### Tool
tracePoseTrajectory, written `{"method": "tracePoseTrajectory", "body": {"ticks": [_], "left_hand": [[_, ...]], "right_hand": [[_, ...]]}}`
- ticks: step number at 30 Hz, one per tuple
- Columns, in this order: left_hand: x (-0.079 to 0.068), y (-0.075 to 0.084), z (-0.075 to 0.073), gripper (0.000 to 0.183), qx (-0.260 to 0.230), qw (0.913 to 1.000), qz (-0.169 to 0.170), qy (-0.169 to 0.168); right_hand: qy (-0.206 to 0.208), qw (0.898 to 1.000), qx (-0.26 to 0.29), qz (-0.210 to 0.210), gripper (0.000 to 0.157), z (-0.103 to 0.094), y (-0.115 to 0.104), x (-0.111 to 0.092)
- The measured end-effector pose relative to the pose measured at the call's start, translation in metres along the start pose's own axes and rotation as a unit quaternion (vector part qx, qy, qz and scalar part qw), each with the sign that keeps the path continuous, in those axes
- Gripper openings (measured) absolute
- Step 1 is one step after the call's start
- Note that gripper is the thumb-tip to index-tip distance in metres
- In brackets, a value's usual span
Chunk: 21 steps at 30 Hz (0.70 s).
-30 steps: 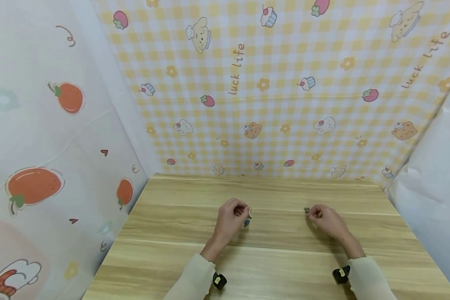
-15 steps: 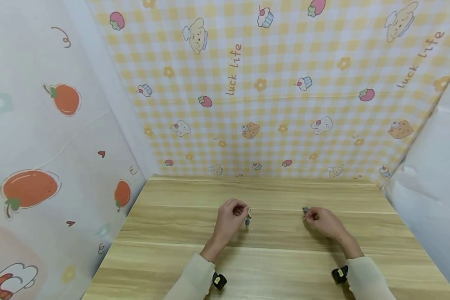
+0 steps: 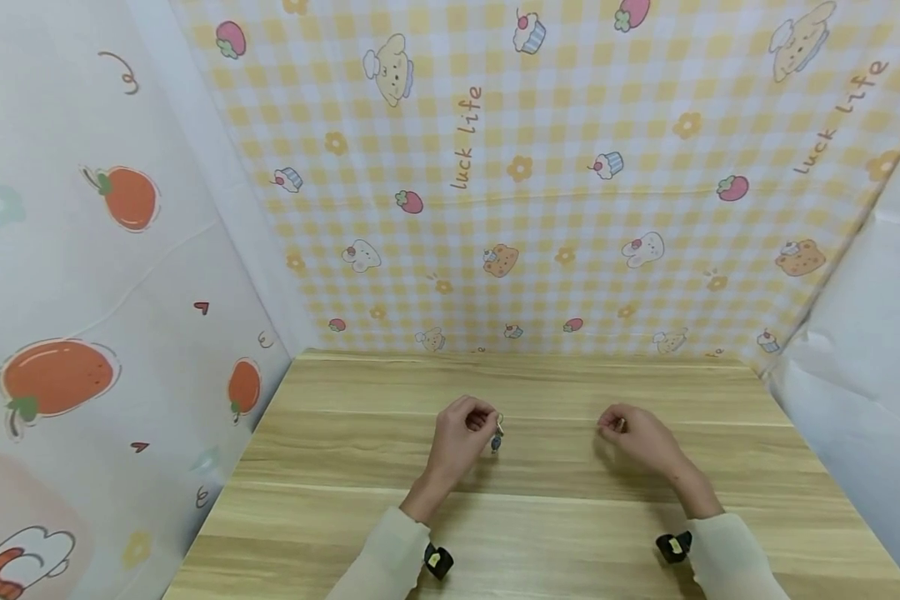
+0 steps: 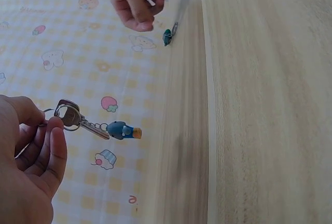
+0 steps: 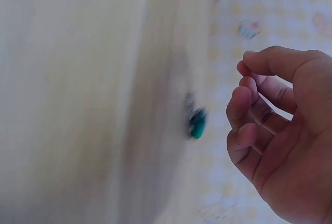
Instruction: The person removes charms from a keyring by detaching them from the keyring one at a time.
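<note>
My left hand (image 3: 459, 433) pinches a keyring between thumb and fingertips. A silver key (image 4: 95, 129) and a small blue figure charm (image 4: 117, 129) with an orange end dangle from it, above the table. To the right, my right hand (image 3: 642, 436) hovers over the table, fingers loosely bent and holding nothing. Below it, on the tabletop, a green charm (image 5: 197, 124) with a small metal clasp lies apart from the fingers. The right wrist view blurs this charm, and in the head view the right hand hides it.
The wood-grain table (image 3: 540, 533) meets a yellow checked cloth wall (image 3: 555, 225) along its back edge. A printed white wall (image 3: 157, 358) stands on the left, a plain white one (image 3: 877, 317) on the right. Black wrist cameras (image 3: 438, 562) sit under both sleeves.
The right hand has let go of the green charm, which showed at its fingertips before, and has shifted slightly left. The left hand stays in place, its charm swaying a little.
</note>
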<state>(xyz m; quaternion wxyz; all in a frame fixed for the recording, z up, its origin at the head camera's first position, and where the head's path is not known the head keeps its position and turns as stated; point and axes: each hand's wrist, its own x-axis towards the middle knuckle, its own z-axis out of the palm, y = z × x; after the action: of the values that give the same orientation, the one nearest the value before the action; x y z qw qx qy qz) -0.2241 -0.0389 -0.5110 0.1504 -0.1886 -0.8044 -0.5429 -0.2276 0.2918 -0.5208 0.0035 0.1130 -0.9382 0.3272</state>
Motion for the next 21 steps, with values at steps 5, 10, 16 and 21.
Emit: {"method": "tracePoseTrajectory", "body": {"ticks": [5,10,16,21], "left_hand": [[0.0,0.002,0.0,0.004,-0.012,0.9998,0.0,-0.015],[-0.001,0.003,0.002,0.007,-0.022,0.9993,0.005,-0.029],[-0.002,0.004,0.005,0.004,-0.027,0.9988,0.015,-0.039],[-0.003,0.007,0.006,0.005,-0.033,0.9986,0.001,-0.043]], "right_hand": [[-0.006,0.998,0.038,-0.043,0.006,0.006,-0.031,0.003],[-0.017,0.994,0.078,-0.08,0.007,0.02,-0.057,0.002],[-0.012,0.986,0.123,-0.109,0.006,0.038,-0.083,-0.002],[-0.002,0.986,0.133,-0.102,0.011,0.058,-0.099,-0.001]]}}
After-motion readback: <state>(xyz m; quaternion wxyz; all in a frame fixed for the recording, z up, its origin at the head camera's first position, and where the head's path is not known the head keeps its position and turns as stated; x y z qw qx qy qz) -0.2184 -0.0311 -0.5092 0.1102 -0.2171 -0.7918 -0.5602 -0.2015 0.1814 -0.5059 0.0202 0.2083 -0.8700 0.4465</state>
